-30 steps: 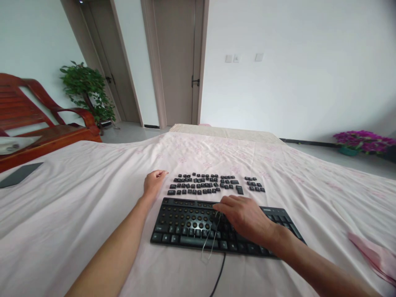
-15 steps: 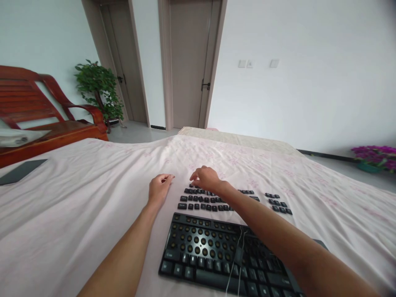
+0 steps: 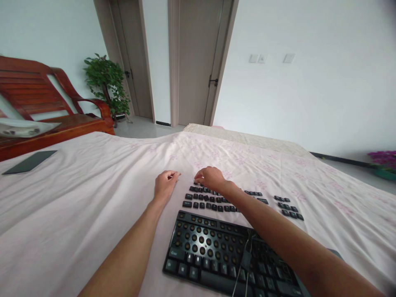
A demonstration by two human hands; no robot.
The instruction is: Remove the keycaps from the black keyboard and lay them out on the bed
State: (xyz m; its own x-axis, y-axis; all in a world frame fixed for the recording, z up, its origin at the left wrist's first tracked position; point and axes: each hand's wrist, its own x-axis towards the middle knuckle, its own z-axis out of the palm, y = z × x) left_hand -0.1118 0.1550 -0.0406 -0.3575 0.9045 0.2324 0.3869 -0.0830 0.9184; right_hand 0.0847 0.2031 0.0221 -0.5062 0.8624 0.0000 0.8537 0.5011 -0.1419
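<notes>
A black keyboard [image 3: 221,275] lies on the cloth with many upper keycaps off, baring round key sockets; its lower keys are in place. On top of it rests a wire keycap puller [image 3: 246,260] with a dark handle. Beyond the keyboard, loose black keycaps [image 3: 213,207] are laid out in rows, partly hidden by my right arm. My right hand [image 3: 212,178] is at the far left end of these rows, thumb and fingers closed on a small keycap [image 3: 195,182]. To the left, above the cloth, my left hand [image 3: 166,183] has thumb and forefinger pinched together; anything between them is too small to make out.
A pale flowered cloth [image 3: 123,198] covers the surface. More loose keycaps [image 3: 289,207] form a separate group at the right. A dark flat panel [image 3: 30,161] lies at the far left. Beyond stand a wooden bench [image 3: 58,111], a green plant [image 3: 107,84] and doors.
The view has shifted, so the scene sits slightly farther right. My right hand's fingers have closed in at the end of the keycap row. My left hand keeps its pinch.
</notes>
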